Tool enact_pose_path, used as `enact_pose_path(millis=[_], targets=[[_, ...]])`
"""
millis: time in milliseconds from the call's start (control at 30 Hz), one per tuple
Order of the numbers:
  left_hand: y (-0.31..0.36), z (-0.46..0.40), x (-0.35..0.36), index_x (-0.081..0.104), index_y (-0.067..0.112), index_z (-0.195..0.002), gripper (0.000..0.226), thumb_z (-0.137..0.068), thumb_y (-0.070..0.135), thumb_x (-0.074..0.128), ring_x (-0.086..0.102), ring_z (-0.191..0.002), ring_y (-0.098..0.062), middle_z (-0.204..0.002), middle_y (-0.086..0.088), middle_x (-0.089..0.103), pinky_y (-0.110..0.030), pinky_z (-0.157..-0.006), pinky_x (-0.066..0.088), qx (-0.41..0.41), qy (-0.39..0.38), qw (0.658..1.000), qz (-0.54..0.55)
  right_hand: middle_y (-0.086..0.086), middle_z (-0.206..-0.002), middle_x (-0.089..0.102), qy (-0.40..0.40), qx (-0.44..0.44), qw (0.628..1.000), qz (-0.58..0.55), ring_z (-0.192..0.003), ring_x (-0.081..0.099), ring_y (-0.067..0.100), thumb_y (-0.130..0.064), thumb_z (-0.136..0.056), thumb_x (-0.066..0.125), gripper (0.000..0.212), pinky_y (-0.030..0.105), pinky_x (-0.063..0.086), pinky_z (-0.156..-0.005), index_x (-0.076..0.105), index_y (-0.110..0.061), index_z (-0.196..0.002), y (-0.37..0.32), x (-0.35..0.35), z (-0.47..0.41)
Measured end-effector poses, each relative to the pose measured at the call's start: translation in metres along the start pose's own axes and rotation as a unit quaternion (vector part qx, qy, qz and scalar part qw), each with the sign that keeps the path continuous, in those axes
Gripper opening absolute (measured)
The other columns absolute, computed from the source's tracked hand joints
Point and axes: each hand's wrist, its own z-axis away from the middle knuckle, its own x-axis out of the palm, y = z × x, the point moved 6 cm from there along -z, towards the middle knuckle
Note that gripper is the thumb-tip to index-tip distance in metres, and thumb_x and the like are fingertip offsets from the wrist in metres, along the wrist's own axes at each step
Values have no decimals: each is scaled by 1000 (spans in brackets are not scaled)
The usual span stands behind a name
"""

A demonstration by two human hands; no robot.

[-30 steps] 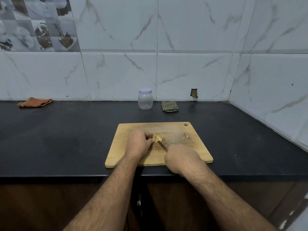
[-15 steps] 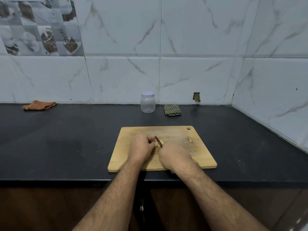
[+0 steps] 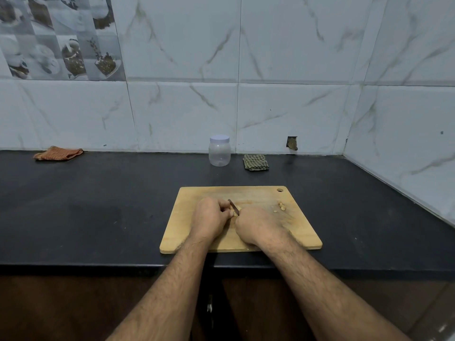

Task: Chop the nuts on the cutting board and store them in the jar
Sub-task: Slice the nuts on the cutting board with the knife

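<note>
A wooden cutting board [image 3: 290, 232] lies on the black counter in front of me. My left hand [image 3: 210, 217] rests on the board with curled fingers pinching a nut that is mostly hidden. My right hand [image 3: 256, 227] grips a knife [image 3: 234, 207], whose blade shows between the two hands and points away from me. A small heap of chopped nut pieces [image 3: 281, 206] lies near the board's right far corner. A clear plastic jar [image 3: 219, 154] with a white lid on it stands by the wall behind the board.
A folded green checked cloth [image 3: 255, 162] lies right of the jar. An orange cloth [image 3: 58, 153] lies far left by the wall. A tiled wall closes the counter's right side. The counter's front edge [image 3: 123, 265] runs just below the board.
The right hand with the knife has moved left, up against the left hand, and the nut seen between them a second ago is now covered. The camera has tilted slightly.
</note>
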Motion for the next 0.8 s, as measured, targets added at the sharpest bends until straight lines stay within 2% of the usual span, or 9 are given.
enact_pose_path(millis=[133,233,300,333,367,467,567,667,800], targets=[[0,-1,1,79,24,-84,13,-86,17,67,62,-76,-10,-78,9,73,-25,-64,44,6,-1,1000,-3,6,-80,59,-34,-10,999,2,-69,56,21,-3,-89,48,12,28,39,-54,60,-5,-86,-5,1,-3],[1,0,-1,79,24,-83,15,-86,17,66,64,-76,-10,-77,10,73,-26,-66,48,11,0,1000,-6,11,-97,65,-20,-28,999,-23,-89,64,30,-11,-92,52,16,31,46,-67,64,-2,-97,-10,-1,-5],[2,1,-1,78,23,-80,15,-86,17,66,64,-74,-10,-74,10,72,-25,-63,47,14,1,1000,-9,8,-86,62,-53,-24,998,12,-73,61,24,-1,-85,54,5,30,43,-56,59,-2,-83,-12,1,0],[2,2,-1,78,23,-79,15,-86,18,67,63,-73,-9,-74,11,72,-24,-61,46,15,4,1000,-11,6,-79,60,-67,-15,997,29,-65,56,21,5,-81,54,9,30,39,-51,56,-3,-78,-12,2,4],[3,2,-2,77,23,-78,14,-86,18,67,62,-72,-9,-73,12,71,-22,-58,43,16,6,1000,-12,6,-75,58,-72,-8,997,33,-61,54,19,7,-80,54,11,31,38,-48,58,-3,-82,-12,1,7],[4,3,-2,78,25,-85,12,-88,20,68,62,-76,-6,-77,13,72,-19,-59,40,17,6,1000,-10,7,-76,59,-68,9,998,17,-65,59,20,0,-90,51,19,32,52,-59,60,-6,-105,-3,2,15],[5,4,-3,77,26,-100,14,-89,23,69,64,-84,-7,-86,11,73,-24,-71,49,7,8,1000,-13,8,-92,62,-58,20,998,10,-85,67,24,-8,-94,50,23,36,58,-78,60,-9,-115,9,3,29],[5,4,-5,70,23,-120,31,-89,23,71,63,-90,-7,-93,8,73,-22,-77,47,1,20,1000,-14,6,-85,54,-55,14,998,22,-86,65,25,-8,-95,47,25,37,59,-80,60,-10,-116,14,0,39],[6,5,-6,70,22,-121,32,-89,24,71,63,-92,-7,-97,7,73,-21,-77,47,-3,20,1000,-21,4,-81,50,-49,4,998,40,-88,65,24,-10,-96,44,29,38,59,-82,61,-10,-119,16,-2,44]])
